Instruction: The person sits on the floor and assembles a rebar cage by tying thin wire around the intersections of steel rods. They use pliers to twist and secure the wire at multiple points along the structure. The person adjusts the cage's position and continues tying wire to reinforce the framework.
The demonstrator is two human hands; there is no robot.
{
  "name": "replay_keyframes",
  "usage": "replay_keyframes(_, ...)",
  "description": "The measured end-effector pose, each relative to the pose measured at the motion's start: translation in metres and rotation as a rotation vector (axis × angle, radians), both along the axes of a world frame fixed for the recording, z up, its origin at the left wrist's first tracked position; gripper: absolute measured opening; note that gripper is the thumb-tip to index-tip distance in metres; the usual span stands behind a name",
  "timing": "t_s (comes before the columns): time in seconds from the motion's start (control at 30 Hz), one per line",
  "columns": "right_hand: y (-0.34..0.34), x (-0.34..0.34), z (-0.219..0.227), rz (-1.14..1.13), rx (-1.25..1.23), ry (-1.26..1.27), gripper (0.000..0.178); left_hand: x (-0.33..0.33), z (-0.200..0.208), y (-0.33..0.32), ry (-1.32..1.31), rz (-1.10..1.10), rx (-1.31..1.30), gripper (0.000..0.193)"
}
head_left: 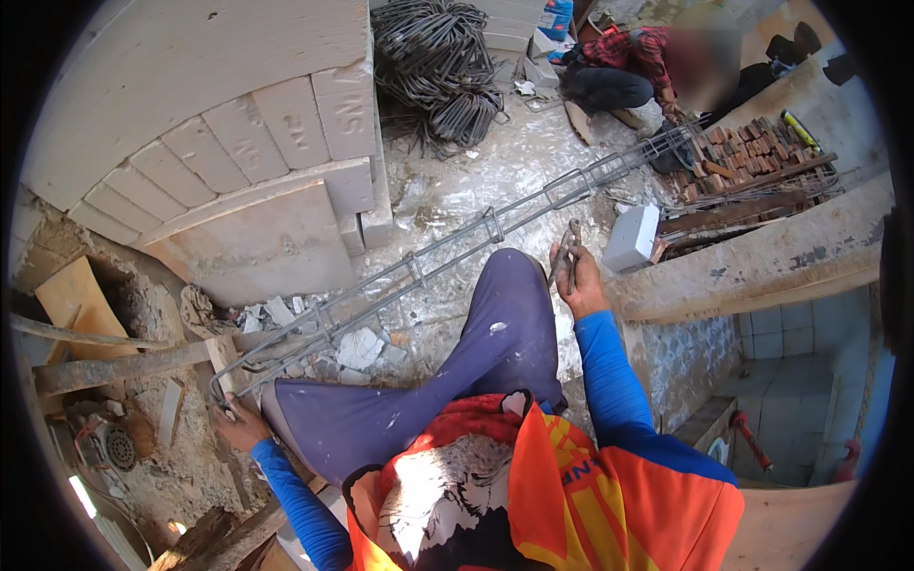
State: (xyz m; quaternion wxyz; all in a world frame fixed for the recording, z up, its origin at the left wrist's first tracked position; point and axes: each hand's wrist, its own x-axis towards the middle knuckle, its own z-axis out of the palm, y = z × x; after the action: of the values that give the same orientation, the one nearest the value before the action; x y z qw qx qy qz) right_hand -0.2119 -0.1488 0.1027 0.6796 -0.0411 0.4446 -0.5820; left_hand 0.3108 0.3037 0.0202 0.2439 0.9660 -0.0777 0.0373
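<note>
A long steel rebar cage (490,226) with square stirrups stretches diagonally from the lower left to the upper right, passing in front of my bent knee. At its near left end, my left hand (244,425) is closed around the bar ends. Raised over my right thigh, my right hand (583,283) grips a pair of worn pincers (569,249), their jaws pointing up and away from me. The pincers are apart from the cage. Toward the far end of the cage crouches another person in a red checked shirt (657,57), hands close to the bars.
Stacked white blocks (267,124) stand on the left, beside a heap of bent steel stirrups (438,62). Red bricks (743,147) and a white block (632,238) lie at right. Broken rubble (360,348) and a wooden beam (124,367) are near the cage's left end.
</note>
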Motion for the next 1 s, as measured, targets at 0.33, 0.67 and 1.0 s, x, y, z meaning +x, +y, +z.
replay_keyframes(0.33, 0.015, 0.039, 0.006, 0.271, -0.077, -0.088, 0.035, 0.006, -0.017, 0.017, -0.244, 0.005, -0.112, 0.054)
replay_keyframes(0.67, 0.091, 0.091, 0.075, 0.996, -0.326, 0.41, 0.049, -0.02, 0.084, -0.066, -0.149, -0.77, -0.309, 0.034)
replay_keyframes(1.0, 0.154, 0.1, 0.085, 1.194, -0.068, 0.301, 0.056, 0.034, 0.06, -0.178, 0.546, -1.271, 0.528, 0.072)
